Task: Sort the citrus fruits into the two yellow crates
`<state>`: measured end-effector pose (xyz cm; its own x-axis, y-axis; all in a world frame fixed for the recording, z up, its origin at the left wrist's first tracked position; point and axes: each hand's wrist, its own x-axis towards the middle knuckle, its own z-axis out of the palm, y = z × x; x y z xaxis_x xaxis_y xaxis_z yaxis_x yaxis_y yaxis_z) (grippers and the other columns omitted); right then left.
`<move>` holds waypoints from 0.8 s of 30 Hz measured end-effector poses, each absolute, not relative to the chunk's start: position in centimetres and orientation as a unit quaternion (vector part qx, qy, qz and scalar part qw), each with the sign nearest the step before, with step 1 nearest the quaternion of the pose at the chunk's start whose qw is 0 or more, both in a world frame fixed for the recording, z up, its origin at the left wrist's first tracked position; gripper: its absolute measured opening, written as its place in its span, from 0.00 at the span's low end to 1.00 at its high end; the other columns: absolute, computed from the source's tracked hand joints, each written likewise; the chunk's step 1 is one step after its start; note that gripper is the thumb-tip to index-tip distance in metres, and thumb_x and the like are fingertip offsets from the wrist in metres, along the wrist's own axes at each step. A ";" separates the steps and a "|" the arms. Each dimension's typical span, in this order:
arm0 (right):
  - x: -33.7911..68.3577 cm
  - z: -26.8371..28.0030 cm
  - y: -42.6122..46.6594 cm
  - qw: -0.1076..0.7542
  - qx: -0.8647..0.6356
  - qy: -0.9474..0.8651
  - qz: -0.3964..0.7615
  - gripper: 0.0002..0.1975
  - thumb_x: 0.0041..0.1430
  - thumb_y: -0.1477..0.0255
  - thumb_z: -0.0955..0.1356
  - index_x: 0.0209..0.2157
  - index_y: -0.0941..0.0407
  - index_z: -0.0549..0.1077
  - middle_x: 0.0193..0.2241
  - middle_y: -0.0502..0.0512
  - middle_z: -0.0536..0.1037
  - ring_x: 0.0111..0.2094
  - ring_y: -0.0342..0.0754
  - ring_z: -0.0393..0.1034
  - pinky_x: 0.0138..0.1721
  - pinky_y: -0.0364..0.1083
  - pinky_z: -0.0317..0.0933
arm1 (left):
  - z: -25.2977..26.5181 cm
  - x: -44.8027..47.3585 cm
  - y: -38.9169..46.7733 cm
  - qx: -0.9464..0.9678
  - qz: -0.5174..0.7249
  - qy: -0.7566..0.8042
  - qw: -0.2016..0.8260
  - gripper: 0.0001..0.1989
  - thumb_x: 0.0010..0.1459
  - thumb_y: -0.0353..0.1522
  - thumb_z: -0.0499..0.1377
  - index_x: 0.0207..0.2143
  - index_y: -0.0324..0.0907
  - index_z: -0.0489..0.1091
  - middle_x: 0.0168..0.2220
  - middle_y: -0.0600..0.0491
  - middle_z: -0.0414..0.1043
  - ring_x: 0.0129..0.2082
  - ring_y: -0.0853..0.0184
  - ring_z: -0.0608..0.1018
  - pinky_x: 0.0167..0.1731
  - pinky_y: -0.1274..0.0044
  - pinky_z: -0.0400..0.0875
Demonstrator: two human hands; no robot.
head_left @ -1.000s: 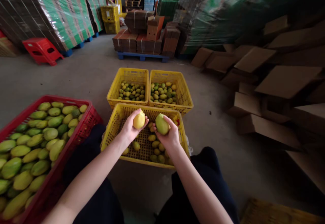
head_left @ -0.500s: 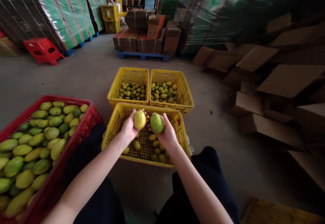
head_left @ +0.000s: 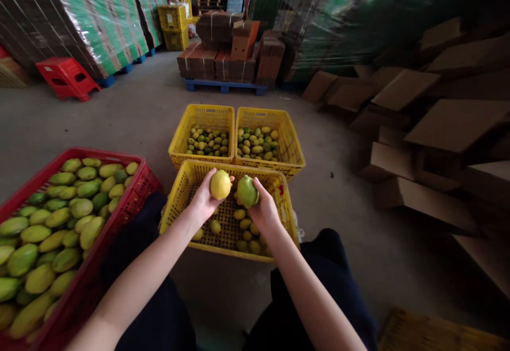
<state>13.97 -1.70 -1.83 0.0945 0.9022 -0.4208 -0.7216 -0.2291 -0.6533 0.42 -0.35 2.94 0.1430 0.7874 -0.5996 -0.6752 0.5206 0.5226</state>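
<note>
A yellow lemon [head_left: 220, 185] rests in my left hand [head_left: 204, 200], the fingers curled round it from the left and behind. My right hand [head_left: 266, 212] grips a green lemon [head_left: 247, 191] with a bumpy, uneven skin. The two fruits are held side by side, a small gap apart, above a yellow plastic crate [head_left: 181, 194]. Inside that crate several lemons lie on the right, with a couple more on the left, partly hidden by my left hand. On my left stands a red crate [head_left: 149, 173] full of green and yellow lemons.
Two more yellow crates [head_left: 178, 141] with lemons adjoin the near one. Farther back, a blue pallet [head_left: 225, 86] bears bundled flat cardboard. Open cardboard boxes [head_left: 402, 197] are heaped on the right, and a red stool [head_left: 66, 77] stands at the far left.
Both lemons have been turned a little in my hands, so different sides face me. My hands stay almost in the same place above the crate.
</note>
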 end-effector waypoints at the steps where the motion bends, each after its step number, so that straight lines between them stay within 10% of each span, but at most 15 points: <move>1: 13.9 -2.0 -1.7 0.618 -0.416 -0.113 0.658 0.08 0.52 0.66 0.72 0.33 0.55 0.75 0.28 0.49 0.81 0.29 0.46 0.76 0.29 0.43 0.72 | 2.9 0.4 -0.3 0.069 0.485 0.435 0.756 0.15 0.65 0.36 0.53 0.34 0.35 0.73 0.28 0.49 0.77 0.25 0.70 0.78 0.23 0.81 0.70; 14: 14.3 0.2 -2.6 0.558 -0.352 -0.117 0.743 0.10 0.44 0.70 0.70 0.32 0.55 0.72 0.29 0.53 0.80 0.31 0.52 0.76 0.34 0.52 0.75 | 3.1 -0.1 -0.3 0.012 0.512 0.376 0.772 0.07 0.59 0.29 0.54 0.35 0.35 0.70 0.27 0.45 0.74 0.32 0.63 0.79 0.32 0.75 0.79; 24: 14.5 -0.1 -2.2 0.514 -0.382 -0.089 0.763 0.10 0.55 0.64 0.68 0.32 0.57 0.74 0.23 0.54 0.80 0.22 0.46 0.74 0.26 0.43 0.71 | 2.9 0.4 -0.1 0.010 0.453 0.399 0.797 0.12 0.65 0.35 0.53 0.40 0.32 0.69 0.30 0.46 0.74 0.28 0.68 0.78 0.27 0.80 0.79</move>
<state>14.50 -2.17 -0.08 -0.1794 0.8523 -0.4913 -0.7155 -0.4558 -0.5294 0.44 -0.09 2.91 0.2710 0.7295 -0.6280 -0.7139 0.5900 0.3772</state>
